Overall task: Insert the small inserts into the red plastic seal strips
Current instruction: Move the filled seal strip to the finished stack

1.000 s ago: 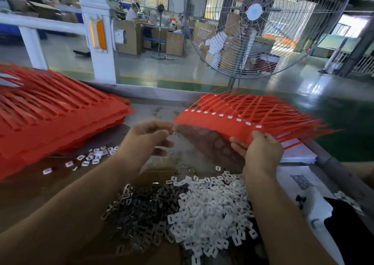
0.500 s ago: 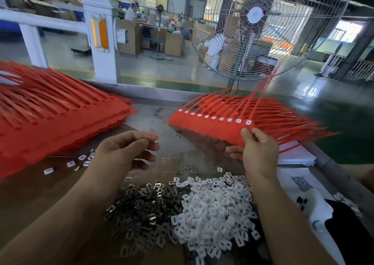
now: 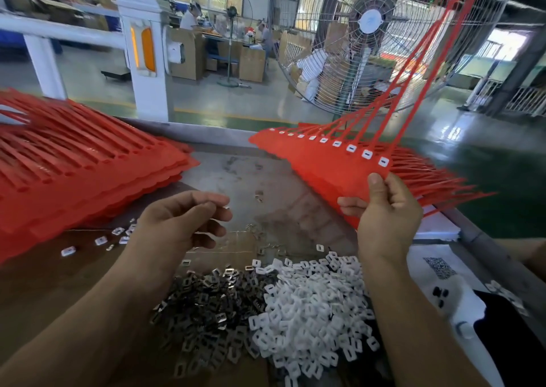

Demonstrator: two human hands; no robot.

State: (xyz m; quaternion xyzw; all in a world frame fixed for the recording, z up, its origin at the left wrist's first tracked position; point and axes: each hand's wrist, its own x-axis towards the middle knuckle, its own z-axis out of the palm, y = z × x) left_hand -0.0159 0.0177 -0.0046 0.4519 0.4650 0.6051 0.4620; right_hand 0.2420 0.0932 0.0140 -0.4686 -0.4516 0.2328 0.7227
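- Seen from the worker's head, two bare forearms reach over a bench [image 3: 236, 177] with a worn grey-brown top.
- The right hand [image 3: 384, 212] pinches the near corner of a red sheet of seal strips [image 3: 325, 165], thumb on top and fingers curled beneath, and tilts it up so that its long tails rise towards a large caged fan [image 3: 369, 32].
- A row of white inserts [image 3: 350, 148] already sits in the heads along this sheet. Every head that can be seen looks filled, so the step in hand appears to be lifting a finished sheet off the working stack beneath it.
- The left hand [image 3: 183, 218] hovers above the bench with fingers loosely curled. Its grip looks empty, though the fingertips may hide a small piece; I cannot tell.
- A second, taller stack of red strips [image 3: 88, 165] lies at the left of the bench.
- Near the worker lie two loose heaps, touching each other: dark metal clips [image 3: 206, 304] on the left, white plastic inserts [image 3: 310, 307] on the right.
- The next move probably calls for setting the lifted sheet aside, then picking a single insert from a heap. That needs a fine fingertip pinch.
- Hard to make out: whether the far heads of the lifted sheet are seated fully, which stack is finished, and what the white and black items at the lower right are, as they are cut off.
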